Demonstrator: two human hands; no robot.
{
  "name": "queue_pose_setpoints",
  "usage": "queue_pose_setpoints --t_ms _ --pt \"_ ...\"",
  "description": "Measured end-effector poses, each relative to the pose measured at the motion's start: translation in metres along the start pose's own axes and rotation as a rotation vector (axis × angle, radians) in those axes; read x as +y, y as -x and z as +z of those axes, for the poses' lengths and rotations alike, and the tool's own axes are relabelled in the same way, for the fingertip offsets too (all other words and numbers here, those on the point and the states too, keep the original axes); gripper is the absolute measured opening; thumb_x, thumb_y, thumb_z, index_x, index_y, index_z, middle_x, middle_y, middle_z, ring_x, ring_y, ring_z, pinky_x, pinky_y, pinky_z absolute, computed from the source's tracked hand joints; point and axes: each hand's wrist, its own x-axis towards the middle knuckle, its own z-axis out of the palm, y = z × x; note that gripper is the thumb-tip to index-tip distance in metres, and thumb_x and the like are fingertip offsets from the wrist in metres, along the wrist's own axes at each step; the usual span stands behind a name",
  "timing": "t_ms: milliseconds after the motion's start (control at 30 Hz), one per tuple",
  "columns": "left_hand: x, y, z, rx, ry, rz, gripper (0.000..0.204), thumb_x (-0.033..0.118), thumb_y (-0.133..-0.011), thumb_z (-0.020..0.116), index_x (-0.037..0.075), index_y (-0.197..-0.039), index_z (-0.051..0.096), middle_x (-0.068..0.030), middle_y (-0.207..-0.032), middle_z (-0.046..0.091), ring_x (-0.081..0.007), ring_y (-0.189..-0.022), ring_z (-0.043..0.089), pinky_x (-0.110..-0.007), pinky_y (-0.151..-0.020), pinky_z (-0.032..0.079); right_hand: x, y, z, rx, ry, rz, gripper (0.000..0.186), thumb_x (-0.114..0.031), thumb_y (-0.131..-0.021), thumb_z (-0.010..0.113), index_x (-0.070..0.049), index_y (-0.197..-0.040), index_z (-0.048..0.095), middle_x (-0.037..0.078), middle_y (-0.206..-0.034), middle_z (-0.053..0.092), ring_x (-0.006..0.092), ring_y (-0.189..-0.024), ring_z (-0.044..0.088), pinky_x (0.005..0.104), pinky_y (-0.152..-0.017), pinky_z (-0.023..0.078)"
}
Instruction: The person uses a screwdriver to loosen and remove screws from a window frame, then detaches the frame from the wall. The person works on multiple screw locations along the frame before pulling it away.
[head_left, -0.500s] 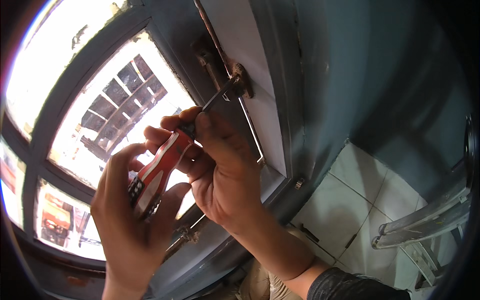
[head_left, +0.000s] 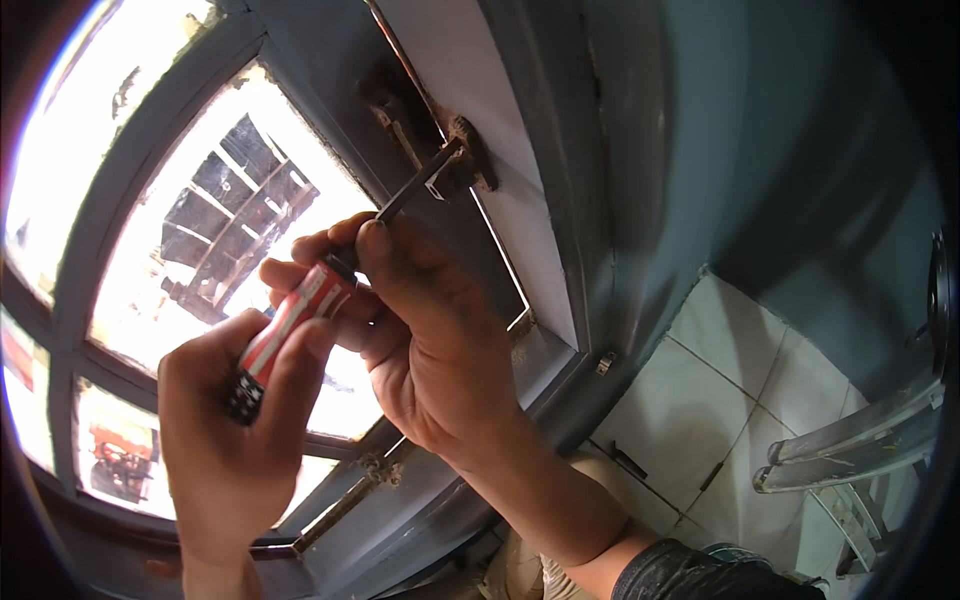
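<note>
The fingers of my left hand [head_left: 225, 440] have closed round the red-handled screwdriver [head_left: 278, 338], thumb now along it, its handle showing a different face; I judge that the tool is being turned; my right hand [head_left: 440, 330] steadies its shaft between fingertips; its long axis slants up rightward, tip at the rusty fitting [head_left: 474, 155], contact unclear.

- A screwdriver [head_left: 291, 322] with a red-and-white handle, black and pale-spotted at the butt, is held slantwise.
- Its dark shaft [head_left: 412, 187] is angled toward a rusty metal fitting [head_left: 474, 155].
</note>
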Motion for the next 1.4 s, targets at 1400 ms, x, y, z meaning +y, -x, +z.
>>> queue_pose_setpoints --t_ms 1400 --pt "0.004 -0.023 -0.009 -0.069 -0.352 0.417 0.018 0.015 -0.097 0.079 0.001 -0.097 0.067 -0.0102 -0.076 0.063 -0.0143 -0.066 0.058 -0.031 -0.059 0.045 -0.017 -0.004 0.014 0.060 0.189 0.032 0.022 -0.018 -0.114 0.057 -0.002 -0.116 0.072 0.010 -0.113 0.078 0.0205 -0.104 0.078 0.0357 -0.090 0.067"
